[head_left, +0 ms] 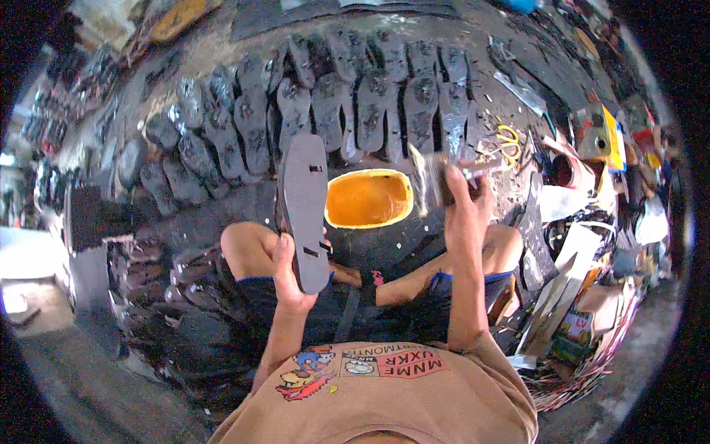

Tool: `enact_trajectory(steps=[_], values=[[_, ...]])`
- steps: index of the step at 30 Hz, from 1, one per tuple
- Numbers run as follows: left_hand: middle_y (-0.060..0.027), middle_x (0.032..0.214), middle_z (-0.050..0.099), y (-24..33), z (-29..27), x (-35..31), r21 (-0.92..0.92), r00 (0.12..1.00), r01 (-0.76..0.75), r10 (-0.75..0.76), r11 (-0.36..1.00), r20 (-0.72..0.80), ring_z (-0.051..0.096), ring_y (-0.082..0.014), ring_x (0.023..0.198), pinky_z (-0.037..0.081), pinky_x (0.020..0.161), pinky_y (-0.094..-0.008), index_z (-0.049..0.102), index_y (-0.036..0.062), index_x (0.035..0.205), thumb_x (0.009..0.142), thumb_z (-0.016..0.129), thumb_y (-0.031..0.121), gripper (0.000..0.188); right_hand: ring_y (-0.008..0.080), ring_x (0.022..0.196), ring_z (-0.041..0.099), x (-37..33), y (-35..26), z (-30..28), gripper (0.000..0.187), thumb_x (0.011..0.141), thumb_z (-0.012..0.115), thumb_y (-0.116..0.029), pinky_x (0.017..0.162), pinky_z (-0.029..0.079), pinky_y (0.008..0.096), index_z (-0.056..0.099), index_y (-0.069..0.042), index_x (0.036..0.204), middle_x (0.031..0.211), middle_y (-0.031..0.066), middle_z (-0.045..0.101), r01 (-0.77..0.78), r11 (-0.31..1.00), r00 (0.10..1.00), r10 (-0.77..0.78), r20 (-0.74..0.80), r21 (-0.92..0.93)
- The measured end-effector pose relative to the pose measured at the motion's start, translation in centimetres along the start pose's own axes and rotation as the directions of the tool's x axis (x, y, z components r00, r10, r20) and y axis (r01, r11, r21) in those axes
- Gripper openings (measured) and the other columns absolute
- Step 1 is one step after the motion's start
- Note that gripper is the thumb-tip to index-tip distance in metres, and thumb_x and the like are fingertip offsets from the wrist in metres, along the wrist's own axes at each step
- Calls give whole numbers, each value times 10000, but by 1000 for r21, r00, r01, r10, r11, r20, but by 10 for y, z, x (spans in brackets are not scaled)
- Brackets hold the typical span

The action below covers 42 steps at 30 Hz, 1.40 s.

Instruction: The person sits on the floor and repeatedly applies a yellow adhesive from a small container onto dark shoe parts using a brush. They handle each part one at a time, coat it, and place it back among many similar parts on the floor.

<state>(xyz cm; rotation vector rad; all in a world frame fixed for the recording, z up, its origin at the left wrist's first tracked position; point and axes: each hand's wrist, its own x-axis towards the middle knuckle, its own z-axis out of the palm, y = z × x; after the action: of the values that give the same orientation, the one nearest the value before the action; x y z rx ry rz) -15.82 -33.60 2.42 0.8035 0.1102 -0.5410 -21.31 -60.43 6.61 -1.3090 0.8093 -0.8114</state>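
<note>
My left hand (290, 281) grips a grey sandal sole (302, 207) near its lower end, thumb lying along the edge. The sole stands nearly upright in view, with dark slots near its top and lower part. In my right hand (470, 203) is a wide flat brush (436, 180), smeared by motion, its pale bristle end toward the left. Between the two hands sits a tub (362, 225) with a yellow rim, holding an amber-orange liquid. The brush is just right of the tub and apart from the sole.
Rows of dark soles (377, 111) lie beyond the tub. Yellow-handled scissors (508, 142) rest among scraps at the right, near a yellow and grey box (600, 137). Dark stacked pieces (200, 285) crowd the left. My crossed legs (403, 285) are below the tub.
</note>
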Motion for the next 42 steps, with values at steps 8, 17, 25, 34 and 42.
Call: enact_trajectory(steps=[8, 17, 25, 34, 42], values=[[-164, 1201, 675, -19, 31, -16, -26, 989, -29, 33, 999, 143, 670, -288, 1045, 552, 917, -464, 538, 34, 1382, 1060, 471, 441, 523, 102, 720, 655, 3, -19, 85, 280, 814, 867, -214, 672, 538, 300, 707, -17, 935, 832, 54, 747, 265, 927, 962, -272, -8, 264], [-133, 1245, 651, -27, 39, -31, 167, 980, -95, 62, 981, 189, 643, -290, 1060, 547, 886, -401, 548, 38, 1353, 1024, 491, 513, 581, 97, 644, 544, -1, -46, 74, 287, 823, 855, -240, 597, 456, 285, 644, -48, 848, 720, -2, 628, 264, 961, 960, -270, 76, 77], [-138, 1588, 412, -9, 43, 17, 117, 949, -313, 305, 942, 81, 498, -346, 1379, 418, 1157, -481, 311, 100, 1586, 1064, 448, 475, 657, 205, 688, 678, -81, -16, 60, 368, 751, 903, -231, 673, 558, 331, 702, -13, 969, 853, 99, 724, 397, 912, 897, -364, 252, -98], [-91, 1376, 599, -1, 43, 18, -16, 986, -164, 164, 986, 39, 619, -229, 1171, 507, 998, -395, 517, 109, 1443, 1060, 426, 514, 565, 153, 635, 684, -30, -27, 59, 127, 857, 815, -96, 628, 563, 307, 739, 2, 884, 735, 68, 738, 336, 933, 940, -325, 101, -130], [-124, 1314, 640, 125, 62, 95, 118, 816, -563, 572, 818, -77, 651, -297, 1131, 569, 906, -501, 585, 97, 1333, 969, 610, 448, 507, 178, 760, 661, -42, -1, 3, 249, 848, 828, -189, 726, 549, 355, 733, -9, 990, 901, 81, 738, 100, 985, 989, -83, 122, -139]])
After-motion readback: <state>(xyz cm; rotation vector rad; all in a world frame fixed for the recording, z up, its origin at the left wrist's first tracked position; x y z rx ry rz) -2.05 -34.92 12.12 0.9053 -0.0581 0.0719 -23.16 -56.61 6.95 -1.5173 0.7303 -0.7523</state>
